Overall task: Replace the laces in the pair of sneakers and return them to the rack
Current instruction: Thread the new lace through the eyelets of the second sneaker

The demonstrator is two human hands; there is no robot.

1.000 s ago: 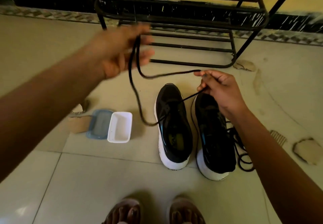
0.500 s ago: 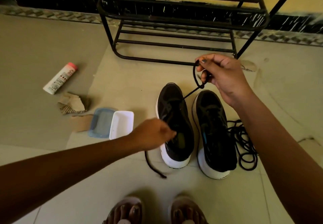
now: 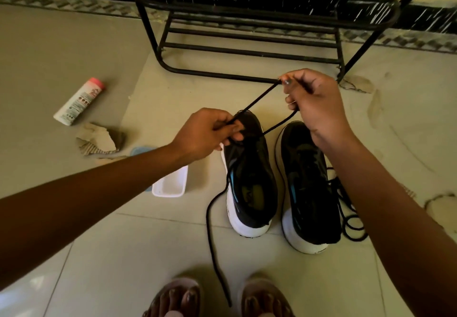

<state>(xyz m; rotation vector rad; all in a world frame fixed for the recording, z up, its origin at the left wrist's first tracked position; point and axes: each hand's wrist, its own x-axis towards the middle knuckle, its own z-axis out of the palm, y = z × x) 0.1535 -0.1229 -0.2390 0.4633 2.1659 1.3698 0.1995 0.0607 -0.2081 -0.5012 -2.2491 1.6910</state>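
Both hands on the black lace, over the sneakers

Left hand (image 3: 210, 131) pinches the lace (image 3: 257, 101) with curled fingers just above the toe of the left sneaker (image 3: 249, 180). Right hand (image 3: 314, 104), farther and to the right, nips the same lace between thumb and forefinger, and the stretch between the hands is taut. A second strand drops from the right hand to the left sneaker, and a loose tail trails near, ending between the sandalled feet (image 3: 180, 299). Right sneaker (image 3: 306, 193) sits just beside its partner, toes toward the black rack (image 3: 247, 52) beyond. Another coiled lace (image 3: 351, 220) lies right of the pair, a white tub (image 3: 170, 183) left.
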